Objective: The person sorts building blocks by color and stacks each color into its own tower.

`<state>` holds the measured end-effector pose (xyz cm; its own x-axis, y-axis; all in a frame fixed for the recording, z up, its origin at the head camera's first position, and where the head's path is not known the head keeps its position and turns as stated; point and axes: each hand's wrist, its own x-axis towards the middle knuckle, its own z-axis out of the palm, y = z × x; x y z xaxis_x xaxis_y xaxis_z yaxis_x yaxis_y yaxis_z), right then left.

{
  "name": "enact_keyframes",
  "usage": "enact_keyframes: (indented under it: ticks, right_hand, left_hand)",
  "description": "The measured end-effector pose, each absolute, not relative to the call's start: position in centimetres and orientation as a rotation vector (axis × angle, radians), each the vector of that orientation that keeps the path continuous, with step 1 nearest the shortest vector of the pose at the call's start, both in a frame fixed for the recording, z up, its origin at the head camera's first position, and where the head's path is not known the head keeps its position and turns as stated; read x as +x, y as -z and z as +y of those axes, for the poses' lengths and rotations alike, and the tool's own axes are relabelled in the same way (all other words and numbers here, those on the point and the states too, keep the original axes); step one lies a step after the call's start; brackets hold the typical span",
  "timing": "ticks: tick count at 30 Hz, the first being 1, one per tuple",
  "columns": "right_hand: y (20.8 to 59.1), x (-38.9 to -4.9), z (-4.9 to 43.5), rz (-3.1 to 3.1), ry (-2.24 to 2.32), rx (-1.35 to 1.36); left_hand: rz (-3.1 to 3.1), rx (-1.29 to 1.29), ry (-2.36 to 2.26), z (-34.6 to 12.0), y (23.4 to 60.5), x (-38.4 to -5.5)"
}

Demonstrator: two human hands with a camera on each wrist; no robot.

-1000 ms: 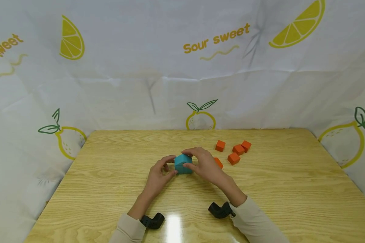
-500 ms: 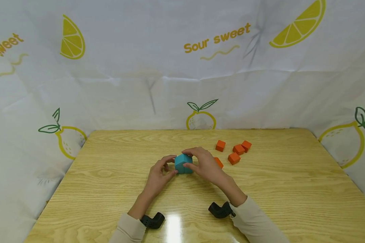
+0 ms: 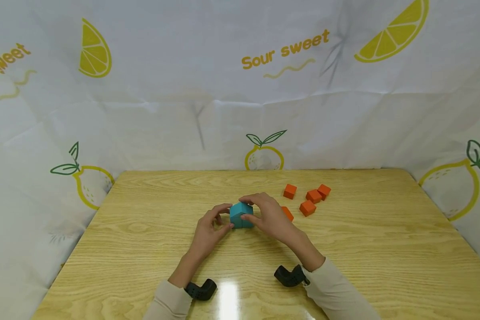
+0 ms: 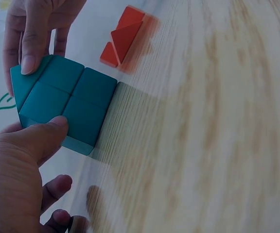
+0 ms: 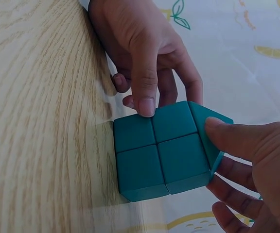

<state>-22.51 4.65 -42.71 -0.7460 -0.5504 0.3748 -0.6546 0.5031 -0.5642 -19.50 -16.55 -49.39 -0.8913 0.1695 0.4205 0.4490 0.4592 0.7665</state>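
Observation:
Teal cubes (image 5: 135, 167) stand on the table in two rows of two. A teal triangular block (image 5: 201, 110) lies along their top like a roof. My left hand (image 3: 208, 233) pinches the cubes from the left side, its thumb on a front face in the left wrist view and the other fingers partly hidden. From the right, my right hand (image 3: 274, 220) pinches the triangular block, thumb on the front and fingers behind. In the head view, the right thumb and fingers cover part of the teal stack (image 3: 236, 210).
Several orange blocks lie right of and behind the stack, including a lone one (image 3: 290, 191), a nearer one (image 3: 307, 208) and one partly behind my right hand (image 3: 286, 214). A white printed cloth (image 3: 184, 129) hangs at the wooden table's (image 3: 152, 195) back edge.
The triangular block has settled slightly and sits flush on the cubes. Both hands keep nearly the same place, and the orange blocks have not moved.

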Motion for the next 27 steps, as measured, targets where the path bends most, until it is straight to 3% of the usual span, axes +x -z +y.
enact_keyframes:
  ticks: [15,23,27]
  right_hand:
    - [42.8,-21.9,5.8,-2.587,-1.117,1.008]
    - [42.6,-21.6,7.5,-2.562,-1.133,0.964]
    - [42.6,-21.4,8.9,-2.547,-1.135,0.925]
  left_hand:
    - [-2.334,-0.466,1.502,-16.1,49.1,-19.3]
    - [-2.073,-0.444,1.401,-15.5,45.8,-16.9]
    - [-1.995,-0.431,1.418,-15.3,45.8,-16.0]
